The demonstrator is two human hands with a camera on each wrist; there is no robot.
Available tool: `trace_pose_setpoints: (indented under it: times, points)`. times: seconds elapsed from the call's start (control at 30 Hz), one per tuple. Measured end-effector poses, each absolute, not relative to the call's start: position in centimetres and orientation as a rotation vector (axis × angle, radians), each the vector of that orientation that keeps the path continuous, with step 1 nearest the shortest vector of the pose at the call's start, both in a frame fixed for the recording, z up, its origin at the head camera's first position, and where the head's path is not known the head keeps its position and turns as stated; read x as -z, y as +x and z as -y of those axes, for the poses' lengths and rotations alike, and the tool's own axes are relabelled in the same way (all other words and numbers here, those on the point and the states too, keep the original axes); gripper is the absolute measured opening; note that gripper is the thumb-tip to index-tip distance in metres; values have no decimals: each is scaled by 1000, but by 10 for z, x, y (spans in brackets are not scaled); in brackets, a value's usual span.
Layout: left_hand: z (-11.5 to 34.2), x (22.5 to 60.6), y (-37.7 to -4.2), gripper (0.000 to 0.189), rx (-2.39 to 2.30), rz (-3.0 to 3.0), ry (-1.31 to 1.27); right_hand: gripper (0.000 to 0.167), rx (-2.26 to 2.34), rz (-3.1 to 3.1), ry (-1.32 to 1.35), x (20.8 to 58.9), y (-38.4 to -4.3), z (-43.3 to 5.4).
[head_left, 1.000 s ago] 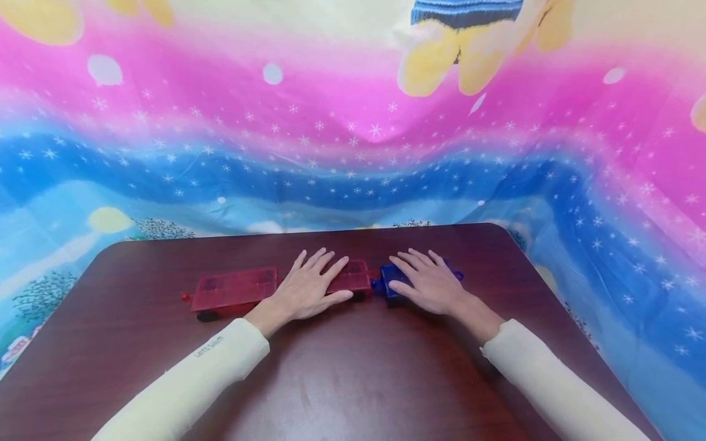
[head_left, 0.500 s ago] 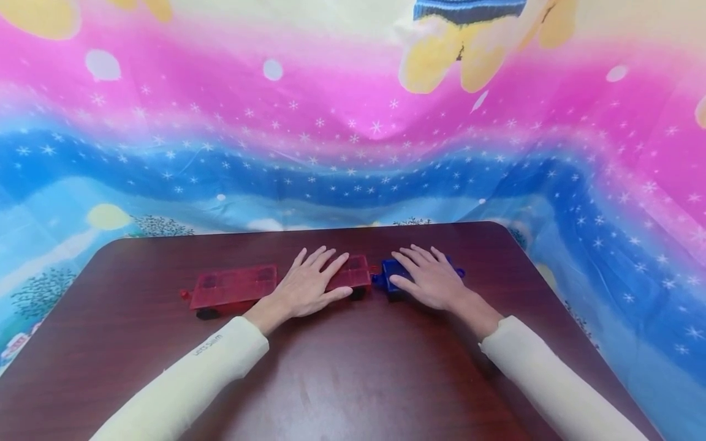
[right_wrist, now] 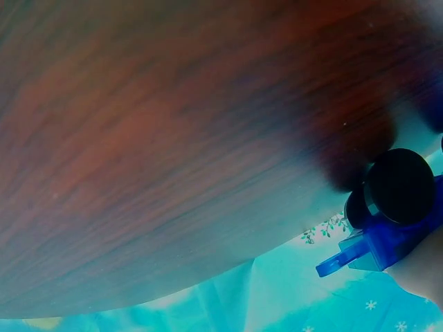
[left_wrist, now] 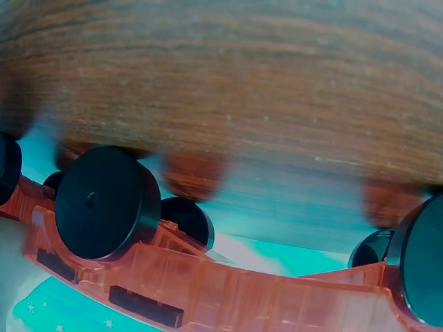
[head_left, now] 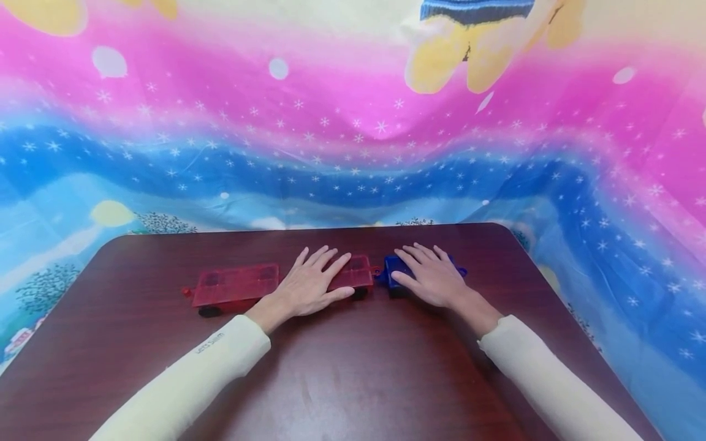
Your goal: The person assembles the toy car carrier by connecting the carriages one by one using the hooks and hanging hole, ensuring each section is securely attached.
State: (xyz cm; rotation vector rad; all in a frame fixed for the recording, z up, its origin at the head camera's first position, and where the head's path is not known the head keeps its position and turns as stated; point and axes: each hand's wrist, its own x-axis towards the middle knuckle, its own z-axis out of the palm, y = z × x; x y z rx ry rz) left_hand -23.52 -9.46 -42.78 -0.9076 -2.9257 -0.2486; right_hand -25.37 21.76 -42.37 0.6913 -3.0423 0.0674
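Note:
Two red translucent toy train wagons stand in a row on the table. The left wagon (head_left: 237, 286) shows a small hook at its outer end. My left hand (head_left: 307, 285) rests with spread fingers over the second red wagon (head_left: 357, 272) and hides where the two red ones meet. In the left wrist view, black wheels (left_wrist: 107, 202) sit along red sides. My right hand (head_left: 432, 275) lies with straight fingers on a shorter blue wagon (head_left: 393, 267), covering most of it. A blue loop (right_wrist: 341, 256) sticks out from its end in the right wrist view. Red and blue couplings meet between the hands; whether they interlock I cannot tell.
The dark brown table (head_left: 342, 380) has rounded far corners. Behind and beside it hangs a pink and blue cloth (head_left: 342, 153) printed with snowflakes, close to the table's far edge.
The blue wagon and my right hand have shifted very slightly to the right. My left hand stays on the red wagon, and the whole view drifts a little.

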Motion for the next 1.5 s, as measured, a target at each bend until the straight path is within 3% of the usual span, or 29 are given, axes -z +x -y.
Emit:
trace_pose_setpoints:
  times: [1.07,1.5]
  points:
    - [87,426,-237,86,154,2979,-898,82,-85,3059,709,421,-252,-219]
    - [103,417,-236,82,204,2949,-776,78,-178,2966,771,409,-254,-203]
